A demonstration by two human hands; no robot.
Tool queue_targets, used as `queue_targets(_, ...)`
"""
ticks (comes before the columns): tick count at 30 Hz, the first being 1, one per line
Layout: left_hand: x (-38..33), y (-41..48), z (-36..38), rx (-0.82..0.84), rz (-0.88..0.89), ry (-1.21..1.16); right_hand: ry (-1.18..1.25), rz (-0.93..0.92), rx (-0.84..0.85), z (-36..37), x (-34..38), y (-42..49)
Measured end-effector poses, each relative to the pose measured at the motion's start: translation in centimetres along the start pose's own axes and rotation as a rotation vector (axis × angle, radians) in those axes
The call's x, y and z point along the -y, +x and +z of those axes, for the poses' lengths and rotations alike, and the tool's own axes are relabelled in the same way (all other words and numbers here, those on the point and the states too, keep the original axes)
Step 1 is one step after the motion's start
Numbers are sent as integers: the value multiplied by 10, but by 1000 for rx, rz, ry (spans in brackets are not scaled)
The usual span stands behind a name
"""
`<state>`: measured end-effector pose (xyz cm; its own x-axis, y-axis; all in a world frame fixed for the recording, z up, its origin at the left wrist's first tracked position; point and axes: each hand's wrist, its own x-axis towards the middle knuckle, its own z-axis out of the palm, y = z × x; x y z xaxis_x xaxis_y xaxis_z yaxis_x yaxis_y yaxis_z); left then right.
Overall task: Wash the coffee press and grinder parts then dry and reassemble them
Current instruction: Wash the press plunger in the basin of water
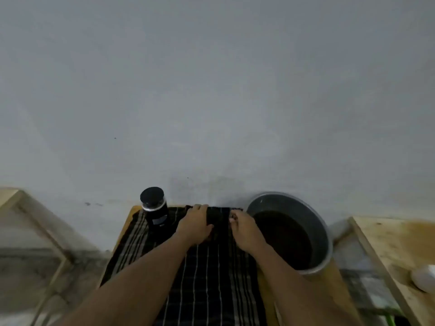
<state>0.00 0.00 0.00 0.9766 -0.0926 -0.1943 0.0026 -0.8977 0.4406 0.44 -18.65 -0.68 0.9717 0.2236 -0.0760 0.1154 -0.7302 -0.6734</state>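
Dark checked cloth [207, 267] is spread over the wooden bench [133, 211], and at its far edge a dark piece [218, 216] is held between both hands. The left hand [195, 223] is curled over one end. The right hand [244, 229] is bent in against the other end, seemingly pinching it. Whether the piece is a washed part or a fold of cloth cannot be told. What looks like the black grinder [156, 211] is stood near the far left corner, and a metal basin [282, 201] of dark water is set at the right edge. Drying appears to be in hand; a firm grip and a turning wipe are called for next.
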Motion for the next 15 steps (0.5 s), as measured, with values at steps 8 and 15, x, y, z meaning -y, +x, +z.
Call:
queue_targets(8, 16, 50, 17, 106, 20, -17, 152, 170, 135, 26, -4, 43)
queue_targets(15, 8, 57, 5, 112, 77, 8, 240, 206, 48, 33, -12, 45)
